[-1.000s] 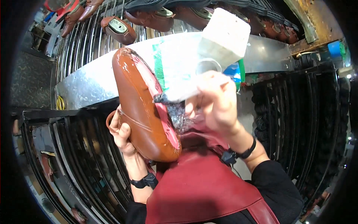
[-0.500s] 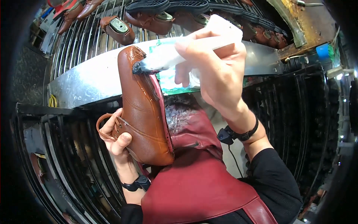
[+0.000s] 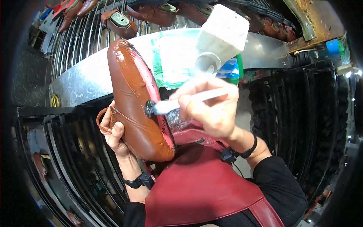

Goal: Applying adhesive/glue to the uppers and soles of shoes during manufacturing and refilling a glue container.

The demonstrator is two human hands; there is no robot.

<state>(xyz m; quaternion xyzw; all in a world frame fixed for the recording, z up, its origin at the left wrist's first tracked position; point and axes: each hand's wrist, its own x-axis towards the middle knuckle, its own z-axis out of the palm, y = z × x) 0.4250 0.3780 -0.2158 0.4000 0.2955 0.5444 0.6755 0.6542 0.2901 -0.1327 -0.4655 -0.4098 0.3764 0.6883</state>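
Dark brush meets brown shoe beside the metal counter

Over on the metal counter point(image 3: 81, 85) I see a white square-sided container point(image 3: 225, 36), its round mouth facing the worker, by a green-edged sheet point(image 3: 158, 60). Brown shoes point(image 3: 120, 24) sit on the rod rack point(image 3: 90, 39) behind; black racks point(image 3: 90, 151) flank the red apron point(image 3: 204, 189). The brush point(image 3: 166, 107) hides a patch of the shoe's edge.

The brown leather shoe point(image 3: 132, 106) is held up over the apron, toe toward the worker, turned to show a pink strip along its underside; the heel end shines wetly. The left hand point(image 3: 117, 138) is clasped around its laced side. The right hand point(image 3: 213, 111) grips the brush's white handle, dark bristles against the leather.
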